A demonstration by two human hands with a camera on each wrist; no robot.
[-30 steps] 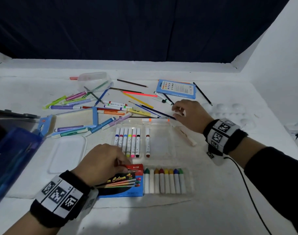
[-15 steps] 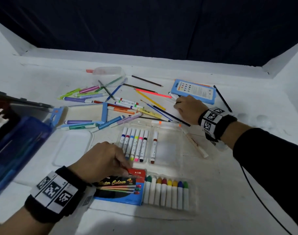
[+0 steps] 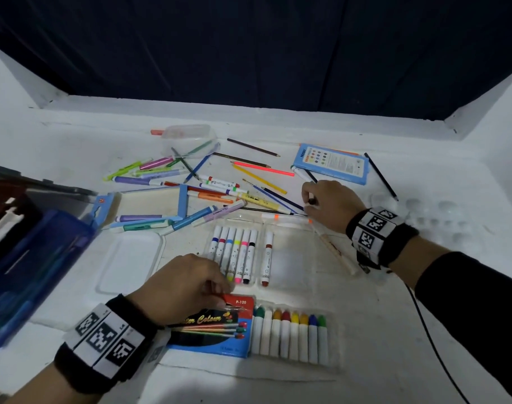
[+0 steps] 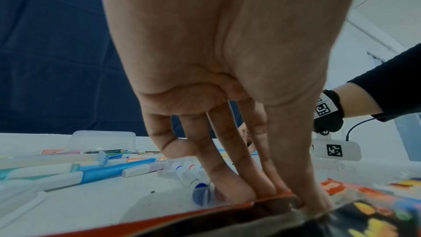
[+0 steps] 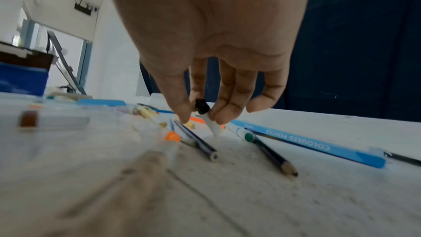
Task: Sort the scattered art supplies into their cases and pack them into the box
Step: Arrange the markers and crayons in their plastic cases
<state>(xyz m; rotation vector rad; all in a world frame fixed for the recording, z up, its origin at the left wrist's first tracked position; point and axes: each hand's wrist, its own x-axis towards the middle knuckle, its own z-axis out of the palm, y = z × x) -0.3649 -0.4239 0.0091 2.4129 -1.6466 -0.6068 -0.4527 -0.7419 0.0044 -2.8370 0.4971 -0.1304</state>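
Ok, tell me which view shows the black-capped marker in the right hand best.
Right wrist: the black-capped marker sits pinched in the right hand. The head view shows only its cap; the left wrist view hides it.

You're at a makeshift recording booth: a white-covered bench [image 3: 394, 330], white side walls [image 3: 499, 94], a dark curtain [image 3: 249, 48] behind.

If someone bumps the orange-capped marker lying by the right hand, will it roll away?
Probably a little. The orange-capped marker looks round and smooth, and it lies loose on the flat table, so a nudge could roll it. It likely won't go far, since the pencils lie right beside it. It looks light and stiff.
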